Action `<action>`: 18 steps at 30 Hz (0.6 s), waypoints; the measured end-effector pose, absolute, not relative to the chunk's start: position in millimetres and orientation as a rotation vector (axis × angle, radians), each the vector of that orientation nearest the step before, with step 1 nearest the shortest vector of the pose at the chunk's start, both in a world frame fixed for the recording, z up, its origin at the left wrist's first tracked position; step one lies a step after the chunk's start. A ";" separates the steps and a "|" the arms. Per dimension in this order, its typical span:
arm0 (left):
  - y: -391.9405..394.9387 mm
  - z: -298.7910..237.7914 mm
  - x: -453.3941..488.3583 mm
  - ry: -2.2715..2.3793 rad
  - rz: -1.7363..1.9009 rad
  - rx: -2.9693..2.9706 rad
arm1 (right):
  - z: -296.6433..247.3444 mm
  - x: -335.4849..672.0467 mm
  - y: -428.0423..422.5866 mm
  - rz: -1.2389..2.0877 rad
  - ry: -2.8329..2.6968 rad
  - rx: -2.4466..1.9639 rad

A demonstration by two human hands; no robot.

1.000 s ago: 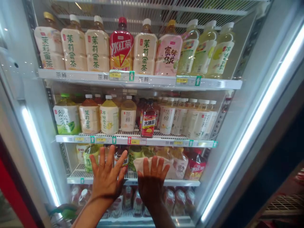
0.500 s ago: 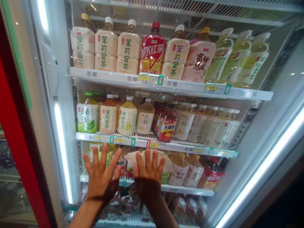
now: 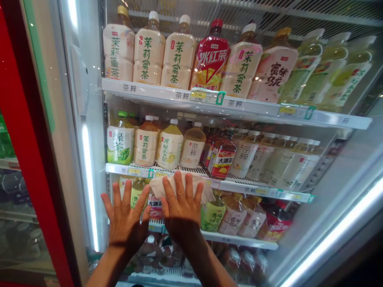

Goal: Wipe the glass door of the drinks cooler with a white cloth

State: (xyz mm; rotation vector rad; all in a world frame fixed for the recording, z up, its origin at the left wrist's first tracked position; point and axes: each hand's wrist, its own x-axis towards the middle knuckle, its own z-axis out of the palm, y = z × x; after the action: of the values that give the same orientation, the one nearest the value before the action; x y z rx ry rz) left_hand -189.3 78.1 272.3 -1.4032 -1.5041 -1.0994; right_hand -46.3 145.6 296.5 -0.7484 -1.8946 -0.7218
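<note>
My right hand (image 3: pixel 182 213) presses a pale cloth (image 3: pixel 206 191) flat against what appears to be the fridge's glass door, fingers spread. Parts of the cloth show on both sides of my fingers, in front of the middle shelf's front edge. To its left, my left hand (image 3: pixel 127 215) is spread wide with nothing in it, palm toward the glass; whether it touches cannot be told. Behind the hands stand bottled drinks on the lower shelf, among them a green tea bottle (image 3: pixel 213 215) and a red-labelled tea bottle (image 3: pixel 155 206), partly hidden.
The upper shelf (image 3: pixel 161 89) and middle shelf (image 3: pixel 176 175) hold rows of bottles with price tags. Light strips (image 3: pixel 89 187) run down both sides. A red frame (image 3: pixel 26 131) stands at left, with more shelved goods beyond it.
My right hand and the cloth have moved up and left across the shelves, now over the middle shelf's edge. My left hand stays spread while the view has shifted slightly.
</note>
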 end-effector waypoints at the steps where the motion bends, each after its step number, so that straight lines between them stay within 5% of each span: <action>1: 77.4 271.9 -189.5 -1.508 -1.109 -1.401 | 302.3 -49.1 145.9 -0.730 -1.878 -0.746; 18: 85.0 275.2 -177.9 -1.514 -1.089 -1.422 | 292.7 -33.0 146.6 -0.678 -1.817 -0.755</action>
State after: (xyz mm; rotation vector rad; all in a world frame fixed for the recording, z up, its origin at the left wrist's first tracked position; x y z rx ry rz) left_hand -177.9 85.0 275.2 -1.4217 -1.5145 -1.0893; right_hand -33.0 146.6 292.7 -0.7555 -1.8167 -0.6780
